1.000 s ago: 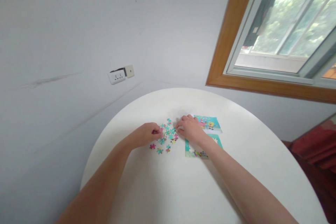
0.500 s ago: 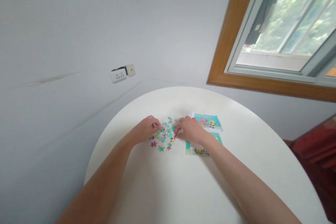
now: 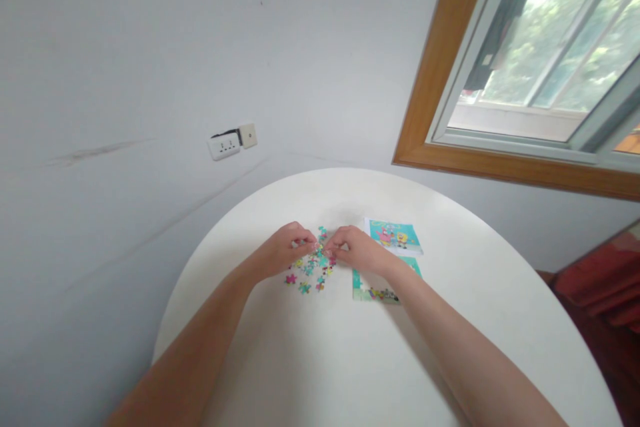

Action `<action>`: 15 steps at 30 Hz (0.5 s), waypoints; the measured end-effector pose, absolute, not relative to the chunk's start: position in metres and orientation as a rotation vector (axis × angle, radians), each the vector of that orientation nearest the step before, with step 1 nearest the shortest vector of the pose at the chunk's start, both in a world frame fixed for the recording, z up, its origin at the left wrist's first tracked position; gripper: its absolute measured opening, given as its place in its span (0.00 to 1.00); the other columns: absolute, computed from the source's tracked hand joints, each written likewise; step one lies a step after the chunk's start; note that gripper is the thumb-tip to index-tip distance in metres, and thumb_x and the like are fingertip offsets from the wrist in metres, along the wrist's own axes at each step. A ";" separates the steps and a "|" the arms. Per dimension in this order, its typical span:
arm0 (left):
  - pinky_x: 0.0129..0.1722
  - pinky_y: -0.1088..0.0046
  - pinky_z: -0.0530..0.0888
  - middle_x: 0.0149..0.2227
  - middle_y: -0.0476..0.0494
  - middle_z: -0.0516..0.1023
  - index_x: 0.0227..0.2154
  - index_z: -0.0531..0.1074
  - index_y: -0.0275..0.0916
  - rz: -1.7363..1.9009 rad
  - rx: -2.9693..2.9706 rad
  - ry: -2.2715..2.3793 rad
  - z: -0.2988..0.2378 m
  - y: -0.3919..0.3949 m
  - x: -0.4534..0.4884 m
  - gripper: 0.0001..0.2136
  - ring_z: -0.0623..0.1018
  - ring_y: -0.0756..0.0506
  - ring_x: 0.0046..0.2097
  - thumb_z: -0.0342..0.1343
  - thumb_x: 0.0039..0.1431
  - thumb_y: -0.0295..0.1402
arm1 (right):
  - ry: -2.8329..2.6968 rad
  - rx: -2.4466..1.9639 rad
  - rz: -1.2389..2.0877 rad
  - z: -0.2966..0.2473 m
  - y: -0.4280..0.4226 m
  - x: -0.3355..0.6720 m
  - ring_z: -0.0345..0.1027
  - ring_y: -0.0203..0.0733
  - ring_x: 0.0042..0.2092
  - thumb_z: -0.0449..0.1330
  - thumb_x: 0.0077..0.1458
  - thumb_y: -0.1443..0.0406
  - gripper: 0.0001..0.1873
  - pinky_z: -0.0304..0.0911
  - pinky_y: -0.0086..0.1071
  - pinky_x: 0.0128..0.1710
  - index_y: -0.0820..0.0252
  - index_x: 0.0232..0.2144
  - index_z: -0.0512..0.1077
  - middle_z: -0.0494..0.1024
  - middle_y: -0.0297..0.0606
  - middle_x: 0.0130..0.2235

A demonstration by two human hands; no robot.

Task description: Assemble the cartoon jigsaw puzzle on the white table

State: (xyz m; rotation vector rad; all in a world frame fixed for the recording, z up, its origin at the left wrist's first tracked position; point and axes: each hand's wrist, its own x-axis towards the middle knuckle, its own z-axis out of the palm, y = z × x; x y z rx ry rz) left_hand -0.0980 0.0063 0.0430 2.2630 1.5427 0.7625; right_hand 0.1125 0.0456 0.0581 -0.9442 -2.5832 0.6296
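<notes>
A small heap of loose puzzle pieces (image 3: 313,270), teal, pink and yellow, lies on a round white table (image 3: 350,360). My left hand (image 3: 283,250) rests at the heap's left side, fingers curled and pinched at the pieces. My right hand (image 3: 357,250) is at the heap's right side, fingers also curled with the tips on the pieces. The fingertips of both hands nearly meet over the heap. What each pinch holds is too small to make out. A partly built puzzle board (image 3: 380,287) lies under my right wrist.
A picture card with cartoon figures (image 3: 395,235) lies beyond the board. A wall socket (image 3: 230,142) sits on the grey wall behind the table. A wood-framed window (image 3: 525,80) is at the right, and red fabric (image 3: 600,287) lies beside the table's right edge.
Both hands have drawn closer together over the heap; the left hand moved right and up, the right hand moved left. Some pieces have been pushed together.
</notes>
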 end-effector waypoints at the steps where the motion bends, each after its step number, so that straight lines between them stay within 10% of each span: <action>1: 0.36 0.75 0.69 0.32 0.45 0.74 0.33 0.78 0.39 0.761 2.259 1.536 0.043 0.006 -0.098 0.17 0.73 0.47 0.36 0.50 0.58 0.46 | -2.555 -0.898 0.710 0.056 0.048 0.113 0.69 0.36 0.36 0.56 0.51 0.71 0.11 0.60 0.27 0.40 0.60 0.27 0.79 0.79 0.35 0.32; 15: 0.37 0.73 0.69 0.33 0.47 0.73 0.35 0.76 0.40 0.783 2.192 1.547 0.049 0.003 -0.092 0.17 0.72 0.47 0.35 0.47 0.60 0.45 | -2.304 -0.836 1.115 0.047 0.055 0.114 0.62 0.32 0.28 0.58 0.51 0.62 0.11 0.59 0.25 0.30 0.64 0.27 0.76 0.73 0.32 0.25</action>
